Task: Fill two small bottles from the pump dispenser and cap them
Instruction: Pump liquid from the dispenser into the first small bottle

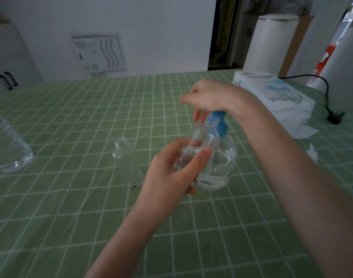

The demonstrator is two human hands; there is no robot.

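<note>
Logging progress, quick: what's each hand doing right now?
Left hand: holding a bottle.
Right hand: on top of the pump, fingers curled; whether it grips cannot be told.

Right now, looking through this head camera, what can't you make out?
Head view only:
1. Top and spout of the pump head: covered by the right hand; whether it grips or merely presses is unclear.
2. Liquid level in the small bottle held by the left hand: fingers and blur hide it.
3. The large clear bottle: cut off by the left edge.
4. Print on the tissue box: too blurred to read.
</note>
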